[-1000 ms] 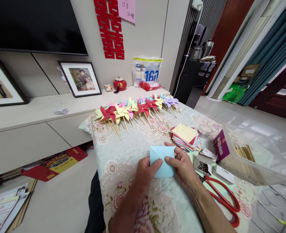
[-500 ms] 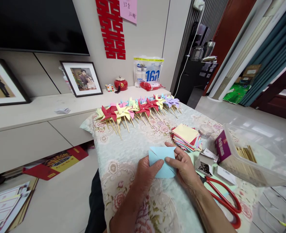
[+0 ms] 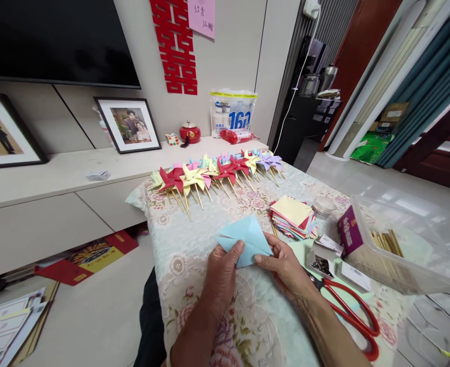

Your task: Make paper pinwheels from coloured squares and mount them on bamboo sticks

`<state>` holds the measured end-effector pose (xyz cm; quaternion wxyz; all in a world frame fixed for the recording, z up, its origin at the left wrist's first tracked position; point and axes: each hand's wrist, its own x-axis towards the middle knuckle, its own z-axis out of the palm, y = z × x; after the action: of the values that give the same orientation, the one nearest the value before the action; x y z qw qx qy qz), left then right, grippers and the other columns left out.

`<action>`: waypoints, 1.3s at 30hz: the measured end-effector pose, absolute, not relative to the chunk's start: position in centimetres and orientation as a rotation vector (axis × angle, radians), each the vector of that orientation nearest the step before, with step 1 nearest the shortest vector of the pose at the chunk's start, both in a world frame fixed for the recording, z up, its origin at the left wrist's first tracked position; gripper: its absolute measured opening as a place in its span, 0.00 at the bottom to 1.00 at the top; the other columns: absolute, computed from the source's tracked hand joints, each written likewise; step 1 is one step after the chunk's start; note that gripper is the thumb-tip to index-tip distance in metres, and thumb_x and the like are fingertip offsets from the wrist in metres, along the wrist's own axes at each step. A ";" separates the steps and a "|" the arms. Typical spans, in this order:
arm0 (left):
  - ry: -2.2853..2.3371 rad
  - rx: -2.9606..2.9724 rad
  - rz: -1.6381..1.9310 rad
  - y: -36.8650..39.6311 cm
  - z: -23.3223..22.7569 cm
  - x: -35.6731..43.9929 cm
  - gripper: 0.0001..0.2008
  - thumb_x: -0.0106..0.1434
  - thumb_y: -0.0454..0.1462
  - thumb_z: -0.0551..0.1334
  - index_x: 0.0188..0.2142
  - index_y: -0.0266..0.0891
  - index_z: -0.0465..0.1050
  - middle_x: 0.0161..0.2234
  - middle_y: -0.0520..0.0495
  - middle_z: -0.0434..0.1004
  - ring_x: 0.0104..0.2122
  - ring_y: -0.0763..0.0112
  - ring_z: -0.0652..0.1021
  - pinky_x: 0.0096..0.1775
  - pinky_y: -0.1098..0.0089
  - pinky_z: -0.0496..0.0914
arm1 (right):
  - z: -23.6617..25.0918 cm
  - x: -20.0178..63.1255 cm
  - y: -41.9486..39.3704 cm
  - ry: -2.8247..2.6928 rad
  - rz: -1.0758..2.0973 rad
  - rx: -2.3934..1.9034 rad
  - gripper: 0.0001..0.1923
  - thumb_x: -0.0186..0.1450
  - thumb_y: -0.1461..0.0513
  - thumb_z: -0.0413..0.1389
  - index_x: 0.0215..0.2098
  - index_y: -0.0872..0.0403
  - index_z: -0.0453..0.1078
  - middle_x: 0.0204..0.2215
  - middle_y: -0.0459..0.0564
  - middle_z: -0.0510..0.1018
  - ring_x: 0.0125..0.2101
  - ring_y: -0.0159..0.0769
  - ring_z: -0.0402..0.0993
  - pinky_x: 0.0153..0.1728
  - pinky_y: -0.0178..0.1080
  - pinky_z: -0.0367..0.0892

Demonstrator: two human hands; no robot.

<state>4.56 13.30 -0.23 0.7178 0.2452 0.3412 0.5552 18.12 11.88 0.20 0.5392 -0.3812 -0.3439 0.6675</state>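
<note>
A row of paper pinwheels (image 3: 217, 173) lies along the far edge of the bench (image 3: 209, 224), with a stack of coloured paper squares (image 3: 293, 216) nearer. Red scissors (image 3: 352, 316) lie at the right beside a clear plastic box (image 3: 404, 250) holding wooden sticks (image 3: 387, 242). A framed photo (image 3: 129, 125) leans on the shelf behind.

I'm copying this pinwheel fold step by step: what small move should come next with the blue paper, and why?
Probably bring another corner flap to the centre. Both hands, left hand and right hand, pinch the light blue paper, whose flaps are lifted, and finished pinwheels lie beyond.
</note>
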 end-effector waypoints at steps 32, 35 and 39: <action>0.756 0.724 0.957 12.9 -1.3 4.1 0.22 0.49 0.42 0.75 0.41 0.31 0.81 0.32 0.42 0.85 0.30 0.61 0.81 0.39 0.63 0.73 | 0.3 19.8 12.3 -0.771 1.229 -1.003 0.39 0.49 0.60 0.73 0.57 0.51 0.68 0.28 0.43 0.80 0.24 0.30 0.71 0.25 0.33 0.63; 0.788 0.755 0.965 13.0 -1.5 4.2 0.22 0.49 0.42 0.75 0.41 0.31 0.81 0.32 0.42 0.85 0.30 0.62 0.80 0.37 0.64 0.73 | 0.1 19.9 12.3 -0.791 1.221 -1.004 0.38 0.50 0.60 0.72 0.57 0.50 0.69 0.28 0.43 0.80 0.24 0.30 0.72 0.26 0.34 0.63; 0.845 0.759 0.996 13.0 -1.6 4.3 0.21 0.48 0.42 0.75 0.39 0.32 0.81 0.31 0.43 0.84 0.29 0.63 0.80 0.36 0.65 0.73 | 0.1 19.9 12.3 -0.814 1.240 -0.988 0.36 0.51 0.60 0.72 0.57 0.51 0.69 0.28 0.42 0.79 0.24 0.29 0.71 0.25 0.33 0.62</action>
<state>4.35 13.01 -1.55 0.7282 0.3443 0.3834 0.4518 19.88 12.30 0.08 0.6284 -0.4311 -0.3554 0.5412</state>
